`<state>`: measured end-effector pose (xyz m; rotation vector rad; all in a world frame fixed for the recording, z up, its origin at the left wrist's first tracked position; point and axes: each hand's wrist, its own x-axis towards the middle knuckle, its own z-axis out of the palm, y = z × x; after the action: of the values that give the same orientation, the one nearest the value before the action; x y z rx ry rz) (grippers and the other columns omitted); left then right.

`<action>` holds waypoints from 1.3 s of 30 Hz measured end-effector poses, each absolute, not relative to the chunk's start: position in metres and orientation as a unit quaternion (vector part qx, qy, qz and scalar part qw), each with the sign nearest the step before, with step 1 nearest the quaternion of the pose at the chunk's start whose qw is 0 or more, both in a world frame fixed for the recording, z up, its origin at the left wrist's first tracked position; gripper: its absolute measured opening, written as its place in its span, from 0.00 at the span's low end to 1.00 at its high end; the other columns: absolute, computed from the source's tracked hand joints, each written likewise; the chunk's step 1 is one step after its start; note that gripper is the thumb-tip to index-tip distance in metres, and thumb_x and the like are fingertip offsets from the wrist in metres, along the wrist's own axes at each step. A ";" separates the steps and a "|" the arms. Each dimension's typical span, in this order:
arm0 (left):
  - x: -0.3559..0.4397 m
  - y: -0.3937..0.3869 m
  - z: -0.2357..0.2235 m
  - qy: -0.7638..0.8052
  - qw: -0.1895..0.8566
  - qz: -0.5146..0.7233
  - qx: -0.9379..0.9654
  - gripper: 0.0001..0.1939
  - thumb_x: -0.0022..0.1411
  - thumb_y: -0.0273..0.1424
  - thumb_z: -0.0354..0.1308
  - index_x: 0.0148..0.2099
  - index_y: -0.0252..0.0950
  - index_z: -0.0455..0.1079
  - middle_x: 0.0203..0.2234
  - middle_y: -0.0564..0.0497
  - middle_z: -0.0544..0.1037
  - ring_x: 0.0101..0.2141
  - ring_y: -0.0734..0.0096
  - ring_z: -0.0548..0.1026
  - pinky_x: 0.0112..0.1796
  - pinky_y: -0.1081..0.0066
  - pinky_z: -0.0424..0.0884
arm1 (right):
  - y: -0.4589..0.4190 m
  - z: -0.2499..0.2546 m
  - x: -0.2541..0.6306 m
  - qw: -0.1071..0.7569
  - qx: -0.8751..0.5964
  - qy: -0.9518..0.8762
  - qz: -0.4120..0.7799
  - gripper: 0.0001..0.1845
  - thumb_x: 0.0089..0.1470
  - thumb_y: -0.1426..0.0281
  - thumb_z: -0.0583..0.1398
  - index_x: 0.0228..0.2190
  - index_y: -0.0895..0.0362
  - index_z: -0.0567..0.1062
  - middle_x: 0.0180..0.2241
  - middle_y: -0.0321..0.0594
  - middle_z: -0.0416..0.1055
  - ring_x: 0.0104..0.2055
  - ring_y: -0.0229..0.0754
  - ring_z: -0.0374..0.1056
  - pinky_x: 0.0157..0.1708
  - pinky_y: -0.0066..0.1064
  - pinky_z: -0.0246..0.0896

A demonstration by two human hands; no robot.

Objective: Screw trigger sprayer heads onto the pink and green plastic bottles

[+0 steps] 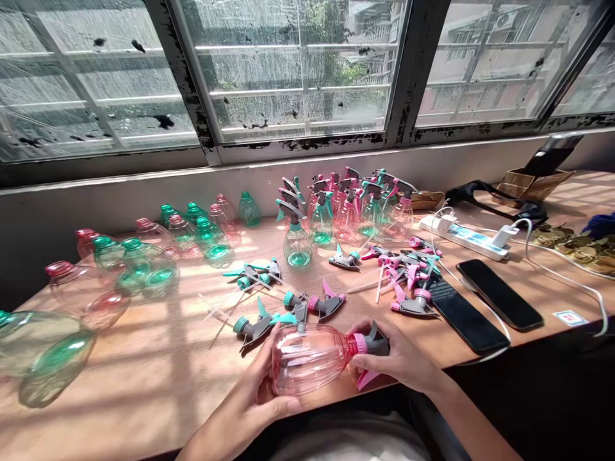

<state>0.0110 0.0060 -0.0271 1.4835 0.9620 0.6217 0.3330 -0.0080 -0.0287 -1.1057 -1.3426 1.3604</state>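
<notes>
Cut off by the left edge: a green bottle. Partly hidden behind the right hand, lower center: a sprayer head. Too small to read, lower right: print on a card.

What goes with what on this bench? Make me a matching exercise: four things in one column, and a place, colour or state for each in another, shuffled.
Things:
1. Pink bottle nearest the person
2. Power strip
3. Two phones
4. Loose sprayer heads

Matches:
A. Flat, with dark screens
B. Grey with teal or pink parts, scattered
C. On its side, left hand at the base, right hand at the top end
D. White, with plugs in it

Pairs: 1-C, 2-D, 3-A, 4-B
</notes>
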 end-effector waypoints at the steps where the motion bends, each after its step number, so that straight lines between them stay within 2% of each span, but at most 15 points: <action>1: 0.011 0.006 -0.026 0.410 0.596 0.267 0.637 0.53 0.64 0.46 0.71 0.80 0.50 0.45 0.80 0.53 0.47 0.77 0.43 0.46 0.73 0.50 0.50 | -0.008 -0.029 0.333 0.451 -0.448 -0.544 0.548 0.22 0.49 0.56 0.77 0.39 0.55 0.80 0.33 0.35 0.77 0.33 0.43 0.75 0.35 0.34 0.74; 6: 0.015 0.004 -0.015 0.384 0.620 0.276 0.626 0.53 0.67 0.45 0.68 0.80 0.54 0.37 0.80 0.53 0.47 0.77 0.43 0.42 0.72 0.52 0.56 | -0.006 -0.032 0.331 0.457 -0.453 -0.519 0.562 0.23 0.50 0.54 0.76 0.38 0.56 0.79 0.30 0.34 0.77 0.32 0.45 0.76 0.34 0.34 0.73; 10: 0.017 0.002 -0.011 0.383 0.609 0.274 0.639 0.48 0.72 0.46 0.62 0.80 0.55 0.34 0.80 0.52 0.48 0.77 0.46 0.44 0.73 0.54 0.53 | -0.006 -0.031 0.331 0.455 -0.455 -0.520 0.561 0.23 0.49 0.54 0.76 0.37 0.56 0.79 0.29 0.33 0.76 0.31 0.44 0.75 0.33 0.33 0.72; 15: 0.018 0.003 -0.019 0.373 0.638 0.284 0.611 0.60 0.66 0.46 0.69 0.81 0.47 0.29 0.80 0.46 0.48 0.77 0.41 0.42 0.71 0.52 0.58 | -0.007 -0.029 0.332 0.446 -0.446 -0.527 0.570 0.22 0.49 0.54 0.76 0.37 0.55 0.79 0.31 0.35 0.76 0.33 0.44 0.74 0.35 0.35 0.73; 18: 0.017 0.002 -0.017 0.396 0.632 0.271 0.609 0.62 0.60 0.39 0.75 0.81 0.47 0.37 0.80 0.49 0.47 0.77 0.42 0.40 0.72 0.52 0.55 | -0.007 -0.029 0.333 0.438 -0.449 -0.537 0.564 0.21 0.49 0.55 0.76 0.37 0.55 0.80 0.32 0.35 0.75 0.34 0.44 0.72 0.35 0.33 0.72; 20: 0.017 0.002 -0.014 0.400 0.621 0.269 0.618 0.60 0.59 0.40 0.76 0.81 0.47 0.41 0.80 0.50 0.46 0.78 0.43 0.39 0.73 0.51 0.52 | -0.007 -0.030 0.334 0.435 -0.450 -0.543 0.560 0.21 0.50 0.55 0.76 0.38 0.55 0.80 0.32 0.35 0.75 0.35 0.44 0.71 0.36 0.33 0.71; 23: 0.016 0.001 -0.011 0.385 0.626 0.268 0.622 0.57 0.62 0.42 0.73 0.81 0.49 0.39 0.80 0.51 0.45 0.77 0.43 0.39 0.73 0.51 0.52 | -0.006 -0.031 0.335 0.436 -0.442 -0.547 0.562 0.21 0.52 0.56 0.76 0.39 0.55 0.80 0.34 0.36 0.76 0.36 0.45 0.73 0.37 0.34 0.72; 29: 0.014 0.001 -0.023 0.355 0.625 0.296 0.629 0.52 0.70 0.41 0.66 0.80 0.54 0.33 0.80 0.56 0.35 0.76 0.44 0.28 0.71 0.56 0.61 | -0.006 -0.030 0.335 0.442 -0.425 -0.517 0.597 0.22 0.52 0.56 0.76 0.40 0.56 0.79 0.33 0.34 0.78 0.34 0.43 0.75 0.37 0.33 0.72; 33: 0.010 0.003 -0.038 0.330 0.640 0.321 0.615 0.53 0.69 0.41 0.68 0.80 0.56 0.33 0.80 0.55 0.43 0.77 0.44 0.32 0.69 0.53 0.63 | -0.006 -0.029 0.334 0.443 -0.431 -0.521 0.589 0.22 0.51 0.56 0.76 0.40 0.56 0.79 0.33 0.34 0.78 0.34 0.43 0.75 0.37 0.33 0.72; 39: 0.005 0.003 -0.046 0.341 0.624 0.326 0.623 0.49 0.67 0.39 0.70 0.79 0.57 0.46 0.80 0.55 0.49 0.77 0.45 0.43 0.73 0.50 0.51 | -0.007 -0.031 0.332 0.444 -0.438 -0.521 0.583 0.24 0.50 0.54 0.76 0.38 0.56 0.78 0.29 0.34 0.77 0.32 0.46 0.77 0.35 0.36 0.75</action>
<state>0.0047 0.0031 -0.0457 1.4304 0.7841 0.7485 0.3320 -0.0067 -0.0308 -1.0853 -1.2911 1.4454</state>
